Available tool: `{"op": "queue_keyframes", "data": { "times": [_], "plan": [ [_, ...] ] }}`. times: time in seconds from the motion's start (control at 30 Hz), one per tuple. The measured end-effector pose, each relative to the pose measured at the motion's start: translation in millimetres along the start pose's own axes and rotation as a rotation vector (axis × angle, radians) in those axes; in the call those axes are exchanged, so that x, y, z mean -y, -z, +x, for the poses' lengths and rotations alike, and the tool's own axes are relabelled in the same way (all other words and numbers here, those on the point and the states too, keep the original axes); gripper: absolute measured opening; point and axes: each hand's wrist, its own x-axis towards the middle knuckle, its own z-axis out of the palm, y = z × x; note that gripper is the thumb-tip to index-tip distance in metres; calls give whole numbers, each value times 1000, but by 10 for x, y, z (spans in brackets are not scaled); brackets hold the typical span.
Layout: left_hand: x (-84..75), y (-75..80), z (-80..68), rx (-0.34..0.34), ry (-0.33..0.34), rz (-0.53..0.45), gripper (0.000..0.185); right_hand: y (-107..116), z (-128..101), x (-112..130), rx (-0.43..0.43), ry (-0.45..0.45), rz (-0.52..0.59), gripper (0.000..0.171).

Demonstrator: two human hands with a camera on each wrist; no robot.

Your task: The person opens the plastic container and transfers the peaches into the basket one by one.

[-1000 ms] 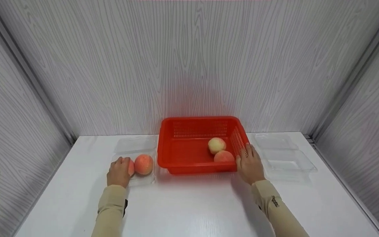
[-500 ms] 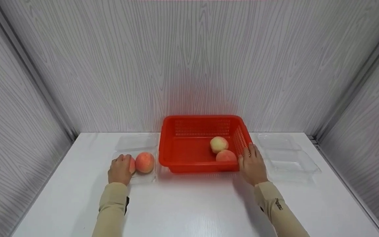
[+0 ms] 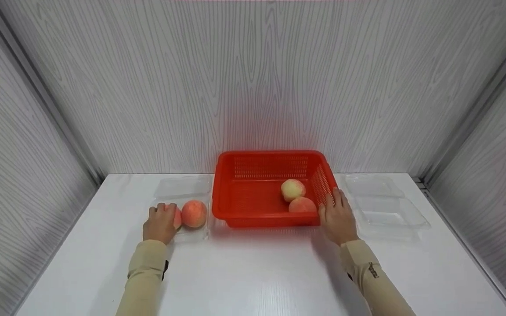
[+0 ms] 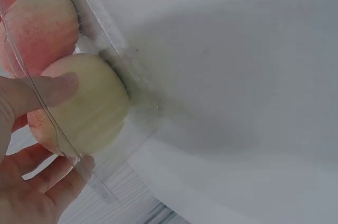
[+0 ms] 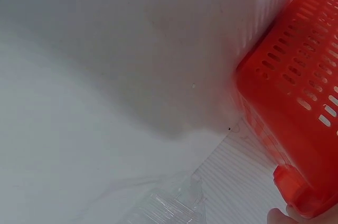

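My left hand (image 3: 161,223) curls round a pale pink peach (image 4: 79,102) that lies in a clear plastic tray (image 3: 182,188) at the left. The thumb (image 4: 47,89) lies over the peach and the fingers sit under it. A second, redder peach (image 3: 193,213) (image 4: 39,28) sits beside it in the same tray. At the centre stands a red slotted basket (image 3: 262,158) holding a pale peach (image 3: 293,189) and a pinker one (image 3: 302,205). My right hand (image 3: 336,217) rests with straight fingers against the basket's right front corner (image 5: 296,108).
Another clear plastic tray (image 3: 384,206) lies open to the right of the basket, close to my right hand. Grey wood-grain walls close in the white table (image 3: 253,272) at the back and on both sides.
Both hands keep their places on the peach and the basket. The whole scene sits slightly higher in the head view than before.
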Motion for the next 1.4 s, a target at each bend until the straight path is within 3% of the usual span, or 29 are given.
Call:
{"op": "queue_keyframes", "data": {
  "times": [0.1,0.3,0.43,0.67,0.8,1.23,1.4],
  "plan": [
    [50,-22,13,25,-26,22,46,7,-7,4,1,-13,3,37],
    [83,-13,43,139,47,47,57,6,-12,2,48,-33,8,39],
    [66,-15,101,168,60,43,59,-3,0,-25,43,-42,9,39],
    [103,-43,126,110,25,91,56,-31,-6,-47,-16,8,-4,37],
    [131,15,112,97,24,84,60,-48,4,-41,-34,23,-1,36],
    [43,142,94,-16,-33,22,60,-12,-11,-8,27,-32,23,38],
    [33,173,95,9,4,-12,62,-30,-18,-22,21,-28,18,38]
  ]
}}
